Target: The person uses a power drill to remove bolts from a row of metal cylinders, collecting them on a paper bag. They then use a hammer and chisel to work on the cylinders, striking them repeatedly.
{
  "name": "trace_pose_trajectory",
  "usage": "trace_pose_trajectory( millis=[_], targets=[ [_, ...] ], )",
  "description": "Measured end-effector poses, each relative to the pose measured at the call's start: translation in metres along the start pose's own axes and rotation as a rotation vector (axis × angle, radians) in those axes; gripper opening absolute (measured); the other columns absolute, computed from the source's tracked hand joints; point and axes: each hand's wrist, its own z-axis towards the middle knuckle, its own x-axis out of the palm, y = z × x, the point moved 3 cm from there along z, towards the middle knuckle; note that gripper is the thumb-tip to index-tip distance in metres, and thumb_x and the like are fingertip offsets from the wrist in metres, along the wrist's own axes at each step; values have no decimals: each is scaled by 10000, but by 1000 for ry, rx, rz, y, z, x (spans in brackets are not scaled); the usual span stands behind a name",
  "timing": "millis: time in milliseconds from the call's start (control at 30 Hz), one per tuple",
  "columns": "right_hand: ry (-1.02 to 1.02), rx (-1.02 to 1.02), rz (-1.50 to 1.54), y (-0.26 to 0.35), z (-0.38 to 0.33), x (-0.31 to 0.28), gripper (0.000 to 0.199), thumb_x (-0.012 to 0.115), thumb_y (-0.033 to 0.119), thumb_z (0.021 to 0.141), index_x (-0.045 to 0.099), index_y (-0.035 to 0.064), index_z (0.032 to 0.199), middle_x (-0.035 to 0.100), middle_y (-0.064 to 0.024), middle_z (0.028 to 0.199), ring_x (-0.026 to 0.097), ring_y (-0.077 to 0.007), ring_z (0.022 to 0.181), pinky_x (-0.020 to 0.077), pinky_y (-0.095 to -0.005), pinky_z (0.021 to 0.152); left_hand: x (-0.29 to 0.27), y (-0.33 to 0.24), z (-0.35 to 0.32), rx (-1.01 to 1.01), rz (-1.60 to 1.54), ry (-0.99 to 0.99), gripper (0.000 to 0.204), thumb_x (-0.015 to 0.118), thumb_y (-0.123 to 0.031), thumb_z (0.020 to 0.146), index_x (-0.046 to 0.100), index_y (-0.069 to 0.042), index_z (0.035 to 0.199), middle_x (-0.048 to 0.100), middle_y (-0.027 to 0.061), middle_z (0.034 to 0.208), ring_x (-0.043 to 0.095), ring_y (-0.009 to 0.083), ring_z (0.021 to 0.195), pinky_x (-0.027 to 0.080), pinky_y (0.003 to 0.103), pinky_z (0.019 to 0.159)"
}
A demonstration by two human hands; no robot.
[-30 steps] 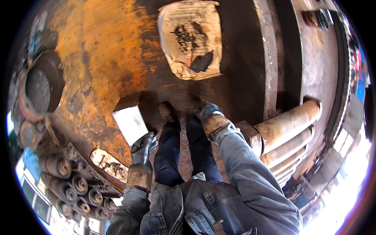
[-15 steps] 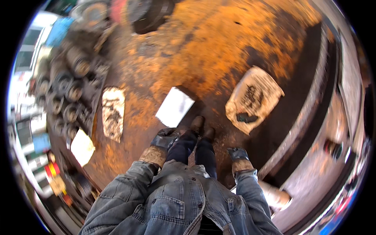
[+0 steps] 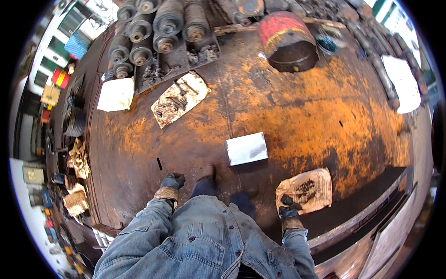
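Both my hands wear dark work gloves with brown cuffs. My left hand (image 3: 173,181) hangs low over the rusty floor (image 3: 200,144), beside a small black strip (image 3: 159,163). Its fingers look bent, but blur hides whether anything is in them. My right hand (image 3: 289,213) is at the near left corner of a stained brown sheet (image 3: 320,197). Just beyond its fingers is a dark greenish object (image 3: 288,200); whether they touch, I cannot tell. A pile of small dark pieces (image 3: 305,188) lies on that sheet. Ahead stands a pale grey box (image 3: 247,149).
Several steel rollers (image 3: 168,23) are stacked at the far left, near a stained sheet (image 3: 181,97) with dark parts. A red-and-black drum (image 3: 285,39) lies on its side beyond. A metal channel (image 3: 367,209) runs along the right. White sheets (image 3: 402,83) lie farther off.
The view has turned left, so the rollers and drum now show in full. The stained sheet with the dark object has come up to my right hand. My left hand has moved off my leg.
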Motion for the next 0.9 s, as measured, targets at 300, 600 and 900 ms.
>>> trace_pose_trajectory(
  millis=[300,600,900],
  targets=[
    [172,-209,-346,173,82,-10,317,596,390,948,694,93,900,720,-130,771,671,-328,658,489,-500,588,-103,53,22,9,-200,-23,321,759,-134,891,713,-31,1192,761,132,1005,728,218,811,578,353,695],
    [-48,-189,632,442,36,34,201,732,216,899,714,24,954,691,-83,751,649,-177,602,504,-333,502,-302,138,74,-39,-531,-123,352,713,-82,917,665,-11,1258,755,129,980,706,200,778,559,326,663],
    [178,-161,273,632,25,-16,237,724,202,917,694,-13,1010,716,-106,758,651,-190,601,501,-356,519,-318,293,29,-320,-838,-355,352,694,-58,913,644,-17,1259,724,102,837,672,196,642,468,312,507]
  ],
)
